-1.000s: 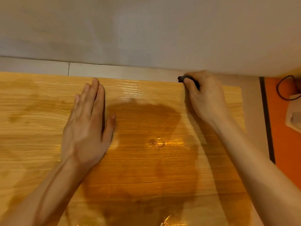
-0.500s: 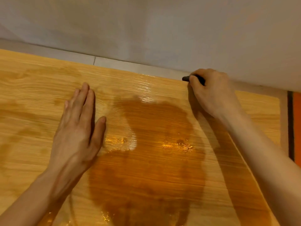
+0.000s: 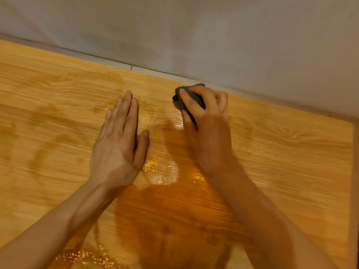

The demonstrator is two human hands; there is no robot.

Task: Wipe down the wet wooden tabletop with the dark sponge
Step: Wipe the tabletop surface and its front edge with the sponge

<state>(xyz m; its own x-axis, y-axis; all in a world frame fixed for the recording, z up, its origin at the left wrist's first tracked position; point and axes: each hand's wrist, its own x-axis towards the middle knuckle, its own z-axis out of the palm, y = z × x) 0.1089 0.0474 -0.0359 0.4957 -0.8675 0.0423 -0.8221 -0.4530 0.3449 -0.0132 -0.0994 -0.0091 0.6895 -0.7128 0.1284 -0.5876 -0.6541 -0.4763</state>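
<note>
Sponge [image 3: 189, 98] handling looks simple: I judge it light, soft and compressible, since it bunches under the fingers, and probably slick once soaked, so a hold across its top with the fingers curled over the far edge and the thumb on the near side should suit it best.

Nearest the person, below both wrists, the wooden bench [image 3: 291, 162] carries a broad dark wet patch with glinting droplets. Between the 2 hands a shiny film of water catches the light.

The left hand [image 3: 118, 144] lies flat and released, palm down, fingers straight and together, grasping nothing; it appears to brace on the wood. The right hand [image 3: 204, 113] sits just beside it, slightly farther out, and is clenched around the sponge, pressing it onto the surface.

The sponge is dark grey, crumpled, mostly hidden by the fingers, with only its left and far edges showing. It sits beyond the right knuckles, near the bench's back edge. Past that rises a plain pale wall [image 3: 213, 35].
</note>
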